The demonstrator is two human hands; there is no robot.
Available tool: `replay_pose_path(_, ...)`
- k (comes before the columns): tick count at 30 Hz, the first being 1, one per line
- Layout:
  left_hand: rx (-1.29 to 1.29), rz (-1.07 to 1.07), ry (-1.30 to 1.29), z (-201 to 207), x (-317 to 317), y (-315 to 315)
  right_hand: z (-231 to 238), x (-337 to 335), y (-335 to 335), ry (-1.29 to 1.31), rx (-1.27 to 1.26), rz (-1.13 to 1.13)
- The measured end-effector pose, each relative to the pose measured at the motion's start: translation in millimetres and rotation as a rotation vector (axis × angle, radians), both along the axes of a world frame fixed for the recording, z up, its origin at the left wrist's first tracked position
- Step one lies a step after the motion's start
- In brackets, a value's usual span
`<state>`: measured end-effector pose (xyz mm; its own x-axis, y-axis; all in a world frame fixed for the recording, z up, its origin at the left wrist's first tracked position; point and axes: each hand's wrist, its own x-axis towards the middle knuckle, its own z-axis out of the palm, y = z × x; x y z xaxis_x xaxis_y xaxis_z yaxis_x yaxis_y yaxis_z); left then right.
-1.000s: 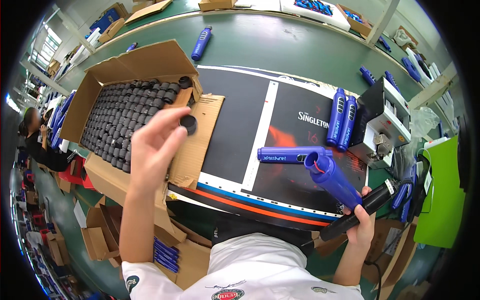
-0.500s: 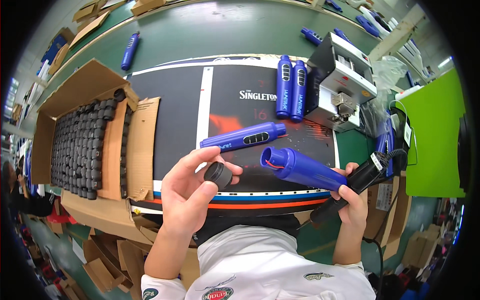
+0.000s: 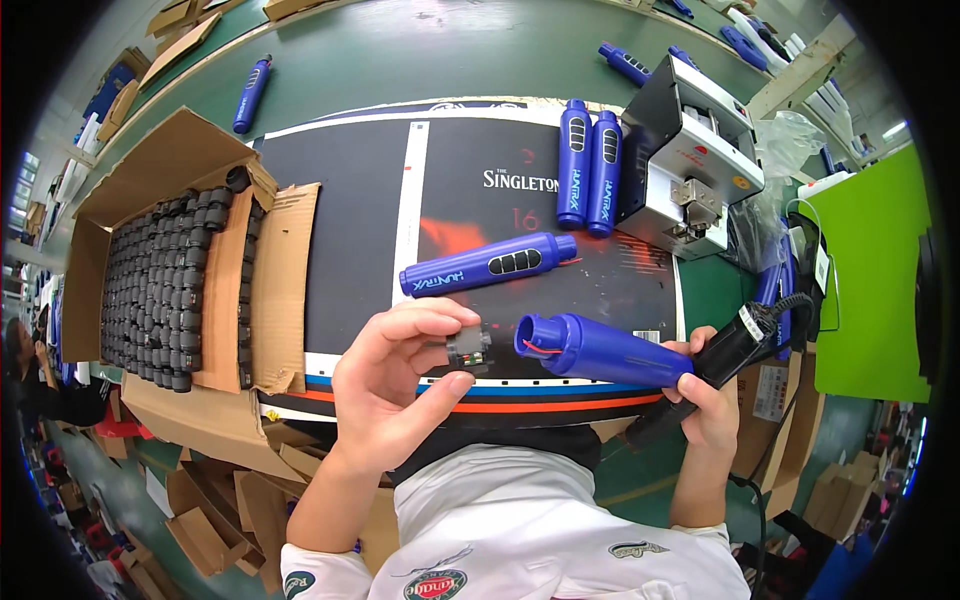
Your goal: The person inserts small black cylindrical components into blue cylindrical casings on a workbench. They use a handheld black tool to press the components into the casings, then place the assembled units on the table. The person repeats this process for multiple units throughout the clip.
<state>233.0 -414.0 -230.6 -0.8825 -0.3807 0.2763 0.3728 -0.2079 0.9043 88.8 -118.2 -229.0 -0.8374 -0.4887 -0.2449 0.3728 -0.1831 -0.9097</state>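
In my left hand (image 3: 395, 375) a small black cylindrical part (image 3: 469, 349) is pinched between thumb and fingers. Its face, with small metallic spots, is turned toward the view. My right hand (image 3: 703, 395) grips a blue microphone body (image 3: 625, 349), whose open end points left with a red wire showing inside. The same hand also holds a black corded electric screwdriver (image 3: 728, 352), lying slantwise across the palm. A short gap separates the black part from the open end. Beyond them, another blue microphone body (image 3: 488, 265) lies on the dark mat (image 3: 350, 220).
At left, a cardboard box (image 3: 165, 165) holds rows of black parts. Two blue bodies (image 3: 573, 165) lie beside a black-and-silver bench machine (image 3: 690, 160). A bright green panel (image 3: 870, 290) stands at far right. More blue bodies lie toward the back.
My left hand has turned the black part and brought it right, closer to the blue body's open end. My right hand stays nearly still. The view has shifted slightly.
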Motion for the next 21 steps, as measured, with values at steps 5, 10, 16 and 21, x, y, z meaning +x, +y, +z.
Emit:
replay_pose_path(5, -0.107, -0.009, -0.036, 8.7, -4.6, -4.9, 0.3, -3.5, 2.7, 0.007, 0.03, 0.035)
replay_pose_path(10, -0.234, -0.066, -0.074, 12.2, -8.5, -7.6, 9.4, -2.1, -1.3, 0.049, 0.074, 0.057)
replay_pose_path(16, -0.178, -0.12, -0.083, 6.1, -7.7, -7.2, 10.6, -2.7, 9.3, 0.12, 0.132, 0.063)
replay_pose_path(21, -0.185, -0.136, -0.127, -1.5, -7.3, -5.1, 17.5, 2.0, 13.6, 0.148, 0.153, 0.004)
